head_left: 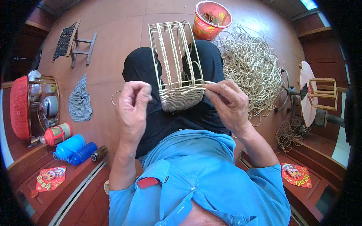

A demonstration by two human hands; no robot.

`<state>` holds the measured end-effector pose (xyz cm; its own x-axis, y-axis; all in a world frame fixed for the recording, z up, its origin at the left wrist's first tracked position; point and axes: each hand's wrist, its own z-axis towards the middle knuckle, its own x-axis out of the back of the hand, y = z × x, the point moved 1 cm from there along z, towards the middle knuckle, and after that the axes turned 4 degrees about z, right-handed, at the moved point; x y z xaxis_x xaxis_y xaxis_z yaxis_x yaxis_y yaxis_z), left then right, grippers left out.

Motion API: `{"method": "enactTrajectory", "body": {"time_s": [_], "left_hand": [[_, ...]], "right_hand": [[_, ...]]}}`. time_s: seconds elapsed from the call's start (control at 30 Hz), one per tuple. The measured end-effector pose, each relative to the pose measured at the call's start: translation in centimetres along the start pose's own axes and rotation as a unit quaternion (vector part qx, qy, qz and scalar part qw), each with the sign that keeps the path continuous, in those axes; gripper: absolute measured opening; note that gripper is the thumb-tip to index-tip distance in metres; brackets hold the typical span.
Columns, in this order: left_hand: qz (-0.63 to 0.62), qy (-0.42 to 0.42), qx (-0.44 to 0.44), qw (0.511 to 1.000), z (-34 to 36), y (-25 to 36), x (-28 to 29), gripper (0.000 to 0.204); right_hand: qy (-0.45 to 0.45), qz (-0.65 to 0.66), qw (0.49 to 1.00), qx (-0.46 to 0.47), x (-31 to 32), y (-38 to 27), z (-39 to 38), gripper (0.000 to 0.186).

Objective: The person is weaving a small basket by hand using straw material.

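Observation:
A half-woven pale rattan basket (181,98) rests on my legs, its open frame and twisted uprights pointing away from me. My right hand (230,100) pinches a strand at the right end of the woven band. To the left of the basket, apart from it, my left hand (132,101) is raised with fingers curled and thumb against the forefinger; whether anything is between them I cannot make out.
A coiled heap of rattan (250,71) lies right, beside a red bucket (205,30). Left are a stool (83,43), checked cloth (79,101), a rack with a red basket (19,107) and flasks (68,147). A round table (307,105) stands right.

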<state>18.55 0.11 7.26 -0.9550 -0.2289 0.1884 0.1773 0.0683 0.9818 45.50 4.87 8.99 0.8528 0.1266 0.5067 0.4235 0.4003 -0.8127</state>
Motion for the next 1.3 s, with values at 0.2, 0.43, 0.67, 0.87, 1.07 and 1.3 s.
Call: {"method": "enactTrajectory", "body": {"time_s": [0.2, 0.43, 0.67, 0.87, 1.07, 1.3], "left_hand": [[0.005, -0.013, 0.028, 1.000, 0.2, -3.0, -0.2, 0.033], [-0.139, -0.100, 0.061, 0.983, 0.5, -2.8, -1.5, 0.053], [-0.202, -0.184, 0.086, 0.958, 1.2, -3.1, -2.2, 0.079], [-0.232, -0.203, 0.102, 0.946, 1.3, -2.0, -3.1, 0.074], [-0.285, -0.183, 0.123, 0.933, 1.9, -2.3, -3.9, 0.078], [-0.336, -0.170, 0.116, 0.919, 2.0, -3.2, -3.9, 0.079]], "right_hand": [[0.036, -0.079, 0.995, 0.057, -0.3, 0.1, 0.8, 0.014], [0.023, -0.112, 0.988, 0.107, -0.1, -0.7, 0.6, 0.011], [0.003, -0.105, 0.991, 0.080, -0.1, -1.6, 0.5, 0.011], [-0.004, -0.111, 0.991, 0.078, -0.9, -1.0, 0.7, 0.009], [-0.026, -0.091, 0.994, 0.057, -2.1, -0.5, 1.1, 0.009], [-0.040, -0.084, 0.994, 0.057, -2.3, -0.3, 1.4, 0.010]]}}
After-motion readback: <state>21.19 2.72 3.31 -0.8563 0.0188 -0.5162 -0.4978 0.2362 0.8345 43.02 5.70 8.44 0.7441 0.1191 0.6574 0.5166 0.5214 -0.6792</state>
